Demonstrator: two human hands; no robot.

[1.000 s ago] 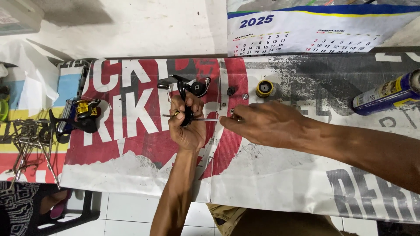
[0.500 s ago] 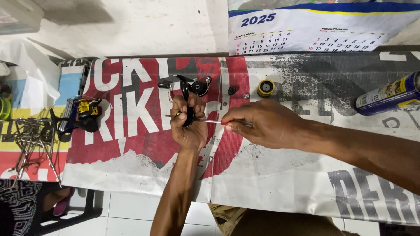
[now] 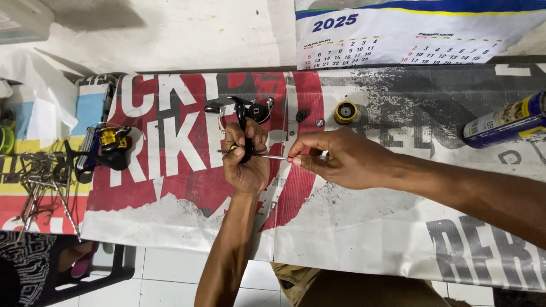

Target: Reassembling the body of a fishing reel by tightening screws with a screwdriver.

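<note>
My left hand (image 3: 245, 159) grips the black body of a fishing reel (image 3: 245, 116), whose handle and knobs stick out above my fingers. My right hand (image 3: 335, 159) pinches a thin metal rod (image 3: 267, 156) with a red tip. The rod lies level and its far end passes into the reel part inside my left fist. Both hands hover just above the printed red and white banner (image 3: 170, 170) covering the table.
A second black and yellow reel (image 3: 105, 145) lies at the left beside a metal wire stand (image 3: 37, 182). A yellow and black round spool (image 3: 344, 112) and small screws (image 3: 301, 115) lie behind my hands. A blue spray can (image 3: 503, 120) lies at right. A calendar (image 3: 409, 34) hangs behind.
My right hand has shifted slightly to the right and drawn the thin rod with it. My left hand keeps its hold on the reel in the same place.
</note>
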